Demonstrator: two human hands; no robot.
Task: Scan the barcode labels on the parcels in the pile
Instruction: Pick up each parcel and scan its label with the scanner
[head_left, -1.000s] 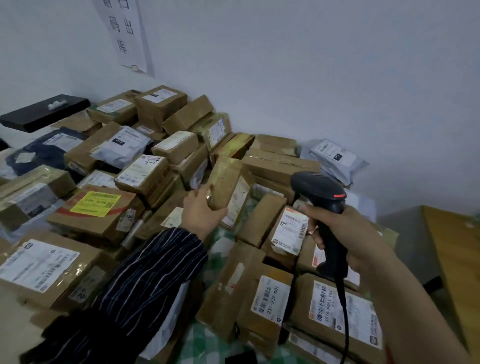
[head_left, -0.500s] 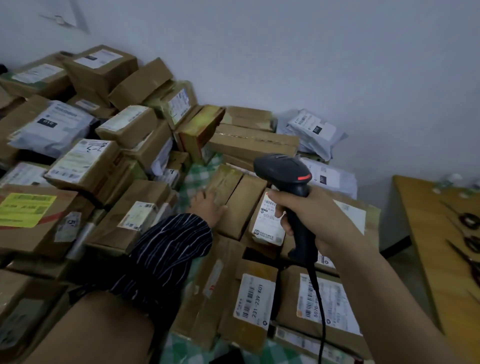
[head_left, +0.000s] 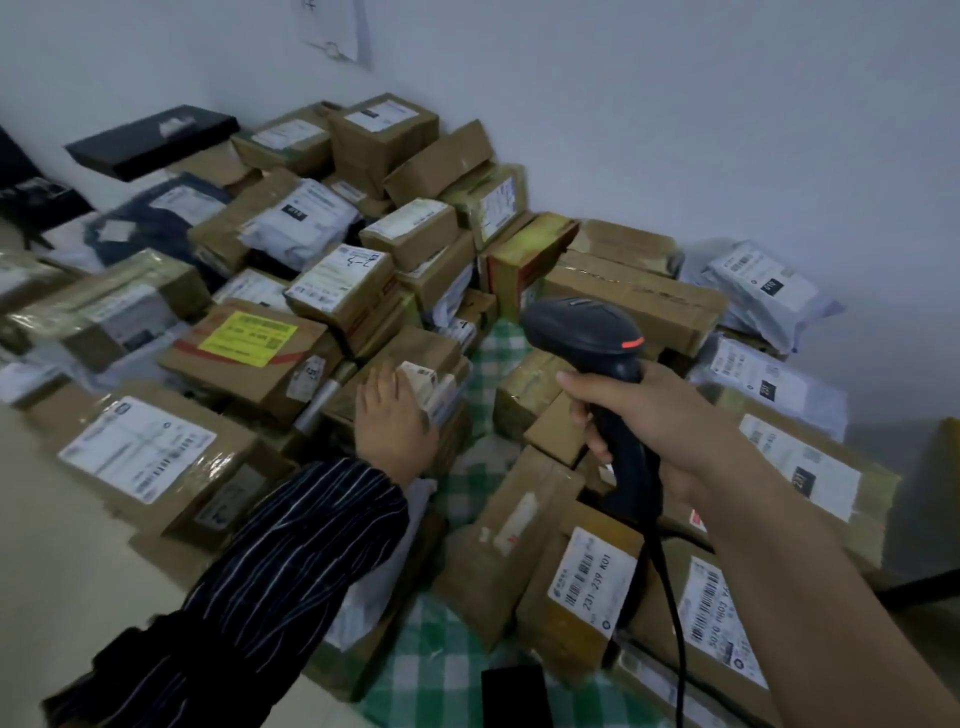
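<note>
Our right hand (head_left: 670, 436) grips the barcode scanner (head_left: 587, 332) by its handle. Our left hand (head_left: 395, 421) rests with straight fingers on a small labelled parcel (head_left: 434, 387), left of the scanner, within the parcel pile (head_left: 358, 291) on a green checked cloth (head_left: 493, 358).

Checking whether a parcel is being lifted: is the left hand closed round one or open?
Open. The left hand lies flat, fingers straight, on a brown taped parcel that rests among the others; it grips nothing.
</note>
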